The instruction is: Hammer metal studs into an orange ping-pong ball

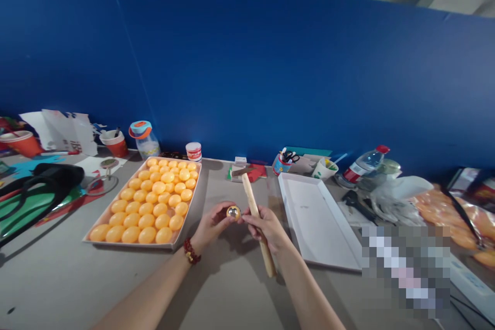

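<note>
- Firstly, relation of the two held pieces: the shiny ball (233, 212) lies just left of the wooden stick (251, 196), near its middle, over the grey table (216, 291).
- Axis: the stick slants from far left to near right, its far end reaching beyond both my hands, its near end showing on my side of the grip. The ball, being round, has none.
- Hand nearer the ball: my left hand (219, 220), closed round it, thumb on the near side, with the bright face showing.
- Hand on the stick: my right hand (269, 226), gripping it about midway, fingertips pointing left at the ball's right edge.
- Doubtful: whether those fingertips touch the ball or pinch something small, I cannot tell at this size.
- Ball, appearance: one, mirror-bright, golden at the edge, with dark and pale reflections.
- Stick, appearance: one, pale wood, straight, slender, plain.
- Setting: both pieces between a shallow box (129, 245) of orange balls (160, 210) at left and a white tray (314, 216) at right.
</note>
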A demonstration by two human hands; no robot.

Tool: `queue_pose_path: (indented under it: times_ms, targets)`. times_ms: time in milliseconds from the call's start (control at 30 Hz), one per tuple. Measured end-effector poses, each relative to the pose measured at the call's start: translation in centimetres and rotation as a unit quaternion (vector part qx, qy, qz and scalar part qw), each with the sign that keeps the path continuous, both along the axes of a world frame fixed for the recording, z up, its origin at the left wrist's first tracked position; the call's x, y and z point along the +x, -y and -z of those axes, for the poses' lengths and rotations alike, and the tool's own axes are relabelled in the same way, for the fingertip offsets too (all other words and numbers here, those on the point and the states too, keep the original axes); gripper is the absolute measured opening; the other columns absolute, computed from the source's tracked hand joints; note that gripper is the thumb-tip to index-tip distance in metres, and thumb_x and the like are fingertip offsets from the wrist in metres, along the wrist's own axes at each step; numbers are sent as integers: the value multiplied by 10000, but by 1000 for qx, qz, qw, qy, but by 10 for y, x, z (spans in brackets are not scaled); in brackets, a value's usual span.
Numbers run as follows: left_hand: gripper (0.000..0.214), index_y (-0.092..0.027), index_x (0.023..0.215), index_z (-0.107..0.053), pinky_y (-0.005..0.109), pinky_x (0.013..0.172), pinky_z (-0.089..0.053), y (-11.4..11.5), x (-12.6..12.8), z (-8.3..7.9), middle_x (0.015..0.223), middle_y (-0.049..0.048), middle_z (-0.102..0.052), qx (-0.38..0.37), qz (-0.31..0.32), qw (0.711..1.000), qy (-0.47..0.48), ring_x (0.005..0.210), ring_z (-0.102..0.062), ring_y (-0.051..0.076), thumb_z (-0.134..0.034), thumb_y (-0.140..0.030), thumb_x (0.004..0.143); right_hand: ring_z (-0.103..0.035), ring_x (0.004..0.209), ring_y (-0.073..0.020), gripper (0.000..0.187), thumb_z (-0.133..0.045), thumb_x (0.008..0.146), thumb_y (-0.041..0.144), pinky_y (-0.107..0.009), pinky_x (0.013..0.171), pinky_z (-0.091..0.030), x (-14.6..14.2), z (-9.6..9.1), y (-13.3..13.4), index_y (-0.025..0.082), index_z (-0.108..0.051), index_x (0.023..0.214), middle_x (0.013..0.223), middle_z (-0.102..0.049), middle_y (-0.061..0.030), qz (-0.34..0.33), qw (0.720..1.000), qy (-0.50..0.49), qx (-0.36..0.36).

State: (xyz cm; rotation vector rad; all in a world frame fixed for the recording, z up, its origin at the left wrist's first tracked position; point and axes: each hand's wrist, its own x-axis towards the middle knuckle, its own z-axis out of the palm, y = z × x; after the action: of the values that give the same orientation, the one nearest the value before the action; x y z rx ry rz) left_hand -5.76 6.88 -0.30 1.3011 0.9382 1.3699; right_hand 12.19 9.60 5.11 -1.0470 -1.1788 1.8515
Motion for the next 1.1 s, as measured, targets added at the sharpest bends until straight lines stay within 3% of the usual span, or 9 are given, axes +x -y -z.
queue_pose_path:
  times_ms: [233, 467, 600, 733, 800, 900, 967, 1100]
  targets:
    - [400, -182, 1127, -605, 347, 743, -560, -2, 0, 1, 1057, 108, -689, -19, -9, 1000, 14, 922, -662, 241, -693, -355, 777, -399, 415, -41, 276, -752, 641, 312, -138, 339, -286, 2, 4, -2, 166, -575, 794, 585, -572, 43, 20, 999, 23, 27]
    - [426, -173, 1145, -600, 325, 728, -560, 0, 0, -9, 1018, 89, -692, -40, -26, 999, 7, 869, -664, 217, -679, -378, 780, -365, 341, -54, 205, -670, 645, 303, -160, 325, -283, 5, 21, -13, 177, -568, 771, 439, -451, 99, 21, 990, 125, 55]
    - [413, -184, 1161, -591, 324, 772, -555, 0, 0, -6, 1061, 84, -672, -41, -20, 999, 7, 913, -651, 212, -660, -369, 799, -406, 330, -79, 242, -635, 668, 372, -192, 343, -318, 8, 28, -19, 176, -588, 801, 447, -476, 84, 26, 970, 221, 95]
    - [396, -183, 1158, -592, 317, 770, -553, 0, -1, -4, 1041, 78, -680, -35, -31, 999, 3, 889, -658, 203, -654, -356, 807, -502, 428, -124, 124, -612, 688, 277, -211, 398, -337, 16, 29, -22, 184, -609, 771, 524, -539, 40, 51, 948, 282, 136]
    - [388, -183, 1156, -594, 313, 758, -557, 0, -1, -3, 1045, 81, -679, -32, -33, 999, 7, 880, -661, 201, -651, -351, 810, -552, 522, -149, 46, -593, 709, 215, -226, 473, -360, 19, 29, -22, 190, -615, 739, 579, -576, 13, 60, 913, 351, 201]
    - [379, -190, 1152, -597, 312, 754, -561, 0, -2, -1, 1056, 80, -675, -28, -29, 999, 16, 883, -661, 201, -654, -344, 811, -607, 723, -181, 88, -538, 767, 154, -245, 613, -383, 20, 29, -21, 190, -618, 756, 791, -653, -46, 68, 797, 497, 337]
    - [376, -195, 1154, -595, 314, 756, -561, -1, -2, 0, 1054, 76, -672, -27, -25, 999, 22, 883, -660, 199, -655, -340, 812, -617, 792, -188, 120, -505, 804, 139, -247, 654, -380, 20, 30, -21, 183, -617, 798, 905, -663, -74, 63, 737, 562, 370]
    - [378, -194, 1153, -590, 311, 762, -560, -1, -2, 0, 1058, 76, -671, -26, -27, 999, 23, 899, -657, 201, -657, -342, 811, -628, 752, -193, 108, -521, 817, 155, -251, 623, -364, 22, 32, -24, 175, -618, 773, 854, -675, -85, 44, 716, 601, 353]
